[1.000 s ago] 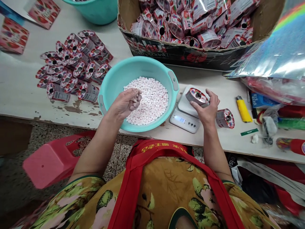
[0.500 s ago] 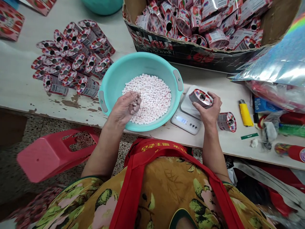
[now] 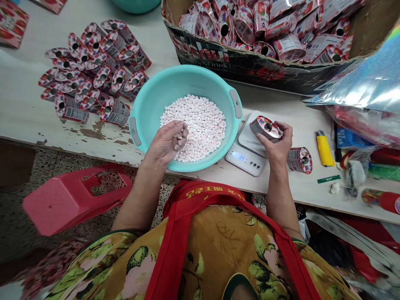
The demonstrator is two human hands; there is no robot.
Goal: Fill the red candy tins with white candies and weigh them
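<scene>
Since the earlier frame only the camera's view has visibly shifted, the right hand (image 3: 278, 143) clasping a printed pouch (image 3: 265, 127) over the scale (image 3: 248, 161), contact unclear, and the left hand (image 3: 165, 143) curled above white pellets (image 3: 204, 129) in the teal bowl (image 3: 187, 71), its grip indeterminable.

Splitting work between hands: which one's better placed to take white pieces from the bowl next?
Left, probably. The left hand is over the bowl, close to the white pieces; the right hand holds a tub at the scale.
</scene>
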